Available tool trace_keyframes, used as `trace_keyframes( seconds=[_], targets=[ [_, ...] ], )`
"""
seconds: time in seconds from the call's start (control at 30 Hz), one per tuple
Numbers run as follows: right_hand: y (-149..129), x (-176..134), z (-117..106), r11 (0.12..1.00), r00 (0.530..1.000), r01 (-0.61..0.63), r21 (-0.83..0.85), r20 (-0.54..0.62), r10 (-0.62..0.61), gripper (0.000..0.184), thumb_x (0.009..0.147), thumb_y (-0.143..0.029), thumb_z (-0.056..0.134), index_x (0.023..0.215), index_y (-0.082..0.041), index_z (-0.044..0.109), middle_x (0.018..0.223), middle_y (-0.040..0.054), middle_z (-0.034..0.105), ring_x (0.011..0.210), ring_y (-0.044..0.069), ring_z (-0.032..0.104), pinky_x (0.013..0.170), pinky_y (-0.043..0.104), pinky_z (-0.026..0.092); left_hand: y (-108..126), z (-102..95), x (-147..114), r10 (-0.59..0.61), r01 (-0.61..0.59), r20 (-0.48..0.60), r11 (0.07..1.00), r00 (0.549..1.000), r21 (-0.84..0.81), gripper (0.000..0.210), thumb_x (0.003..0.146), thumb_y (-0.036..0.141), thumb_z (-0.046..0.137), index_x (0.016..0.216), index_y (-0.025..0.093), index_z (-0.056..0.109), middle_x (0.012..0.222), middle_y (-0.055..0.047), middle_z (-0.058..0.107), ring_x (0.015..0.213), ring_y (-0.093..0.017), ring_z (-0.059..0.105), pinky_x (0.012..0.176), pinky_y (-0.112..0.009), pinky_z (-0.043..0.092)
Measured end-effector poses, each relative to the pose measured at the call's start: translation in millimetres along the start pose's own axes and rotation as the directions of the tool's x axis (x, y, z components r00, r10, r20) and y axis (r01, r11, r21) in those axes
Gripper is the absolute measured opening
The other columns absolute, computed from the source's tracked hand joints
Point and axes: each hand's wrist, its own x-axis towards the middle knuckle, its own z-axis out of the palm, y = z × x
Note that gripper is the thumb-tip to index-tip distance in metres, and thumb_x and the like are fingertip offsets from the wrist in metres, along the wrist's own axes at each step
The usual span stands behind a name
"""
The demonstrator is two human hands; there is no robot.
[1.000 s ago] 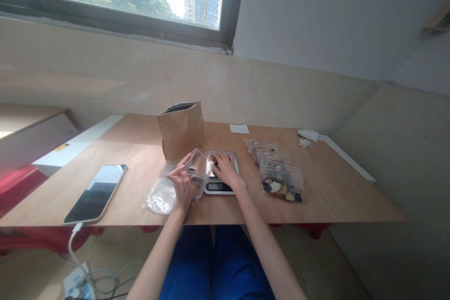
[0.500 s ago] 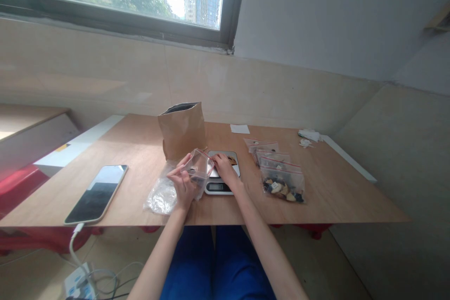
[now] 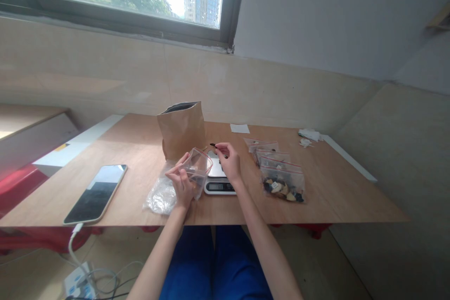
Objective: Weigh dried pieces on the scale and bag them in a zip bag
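My left hand (image 3: 183, 185) grips a clear zip-lock bag (image 3: 197, 164) with a red seal line, its mouth spread and tilted to the right. Pinched in the fingers of my right hand (image 3: 230, 161) is a small dark piece (image 3: 213, 145), raised above the far edge of a kitchen scale (image 3: 215, 168). That hand hides much of the scale's plate, where a bit of dark material shows beside the fingers. The scale's display (image 3: 216, 186) faces me, its digits too small to read. Beneath my left hand lies crumpled clear plastic (image 3: 162, 195).
Behind the bag stands an open brown paper pouch (image 3: 183, 131). Filled zip-lock bags (image 3: 283, 187) overlap at the right. A phone (image 3: 96, 194) with a charging cable lies left. White paper (image 3: 239, 128) and crumpled tissue (image 3: 309, 136) are near the back of the wooden table (image 3: 337, 197).
My right hand has moved from the bag's mouth over to the scale and risen, now with a small dark piece in its fingers. My left hand and the bag stay nearly still.
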Motion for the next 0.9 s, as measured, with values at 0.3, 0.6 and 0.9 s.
trace_keyframes(
  seconds=[0.3, 0.6, 0.9],
  targets=[
    [-38, 0, 6, 0.987, 0.948, 0.156, -0.049, 0.288, -0.135, 0.012, 0.083, -0.02, 0.054, 0.091, -0.019, 0.063, 0.092, 0.0032, 0.065, 0.084, 0.013, 0.061, 0.079, 0.025, 0.049, 5, 0.8, 0, -0.028, 0.028, -0.005, 0.999, 1.0, -0.03, 0.016, 0.092, 0.035, 0.035, 0.099, 0.021, 0.031, 0.12, -0.02, 0.057, 0.106, -0.023, 0.06, 0.087, -0.042, 0.048],
    [23, -14, -34, 0.803, 0.933, 0.106, -0.586, 0.338, 0.124, 0.041, 0.081, -0.026, 0.057, 0.12, -0.016, 0.053, 0.123, 0.0146, 0.051, 0.119, 0.027, 0.045, 0.1, 0.043, 0.036, 5, -0.6, 2, 0.005, -0.005, 0.005, 0.999, 1.0, 0.046, 0.017, 0.093, 0.035, 0.033, 0.099, 0.02, 0.033, 0.116, -0.021, 0.059, 0.109, -0.024, 0.059, 0.089, -0.043, 0.047],
    [36, -21, -37, 0.666, 0.934, 0.181, -0.724, 0.339, 0.115, 0.028, 0.087, -0.028, 0.053, 0.113, -0.019, 0.059, 0.109, 0.0107, 0.059, 0.101, 0.025, 0.052, 0.088, 0.038, 0.04, 14, -1.7, 4, 0.016, -0.017, 0.005, 0.997, 1.0, 0.081, 0.019, 0.092, 0.036, 0.034, 0.098, 0.018, 0.035, 0.113, -0.021, 0.06, 0.106, -0.024, 0.06, 0.088, -0.041, 0.047]
  ],
)
